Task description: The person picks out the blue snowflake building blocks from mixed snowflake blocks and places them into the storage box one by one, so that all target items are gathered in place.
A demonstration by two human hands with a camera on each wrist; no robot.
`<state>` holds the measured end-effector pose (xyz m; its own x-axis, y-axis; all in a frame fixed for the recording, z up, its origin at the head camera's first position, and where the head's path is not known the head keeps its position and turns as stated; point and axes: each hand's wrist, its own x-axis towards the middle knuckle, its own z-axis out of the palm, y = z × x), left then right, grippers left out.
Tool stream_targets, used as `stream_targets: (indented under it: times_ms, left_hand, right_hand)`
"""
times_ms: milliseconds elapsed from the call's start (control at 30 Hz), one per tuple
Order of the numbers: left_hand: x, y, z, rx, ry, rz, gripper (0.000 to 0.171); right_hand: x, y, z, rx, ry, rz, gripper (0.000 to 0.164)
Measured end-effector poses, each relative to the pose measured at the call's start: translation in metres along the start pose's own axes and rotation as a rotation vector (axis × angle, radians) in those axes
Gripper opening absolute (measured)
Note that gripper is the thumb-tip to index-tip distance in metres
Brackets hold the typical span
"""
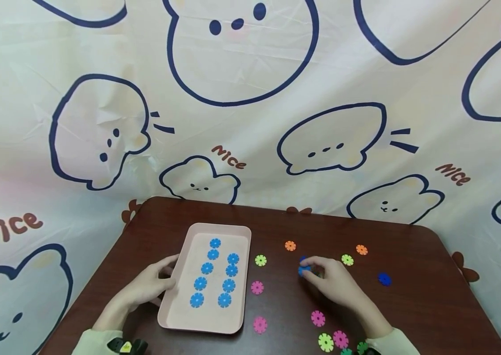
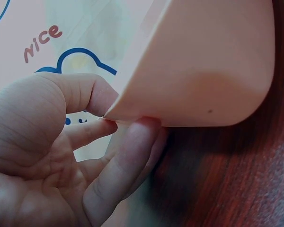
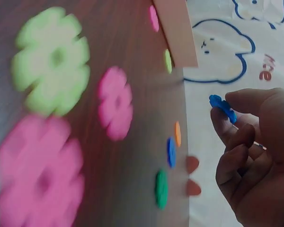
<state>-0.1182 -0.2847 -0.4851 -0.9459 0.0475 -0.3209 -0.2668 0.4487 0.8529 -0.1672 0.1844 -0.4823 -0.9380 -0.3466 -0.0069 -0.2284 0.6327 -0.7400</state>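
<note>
My left hand grips the long left edge of a pale pink tray, with its fingers at the tray's outer side in the left wrist view. Light blue snowflake discs lie flat in two columns inside the tray. To the right of the tray, my right hand pinches a blue snowflake disc between thumb and forefinger, above the table. The other fingers of that hand are curled in. A darker blue disc shows partly just behind the pinching fingertips.
On the brown table lie loose discs: pink, yellow-green, orange, dark blue and green. Several sit close to the right forearm. A patterned cloth hangs behind the table's far edge.
</note>
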Motion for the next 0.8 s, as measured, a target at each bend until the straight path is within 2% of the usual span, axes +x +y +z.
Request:
stream_targets:
  times_ms: [200, 400, 667, 800]
  left_hand:
    - [-0.001, 0.0, 0.0, -0.01, -0.004, -0.002, 0.071]
    - [-0.002, 0.001, -0.002, -0.022, -0.003, 0.001, 0.07]
    - [-0.004, 0.002, -0.001, -0.053, -0.004, 0.003, 0.071]
    - [-0.004, 0.002, 0.0, -0.048, 0.0, 0.005, 0.07]
  right_hand:
    - [0.035, -0.018, 0.024, 0.068, 0.03, -0.091, 0.021]
    - [0.069, -0.04, 0.053, 0.132, 0.023, -0.123, 0.016]
    - [0.108, -0.063, 0.087, 0.146, -0.049, -0.118, 0.028]
    - [0.122, -0.07, 0.101, 0.151, -0.063, -0.07, 0.029]
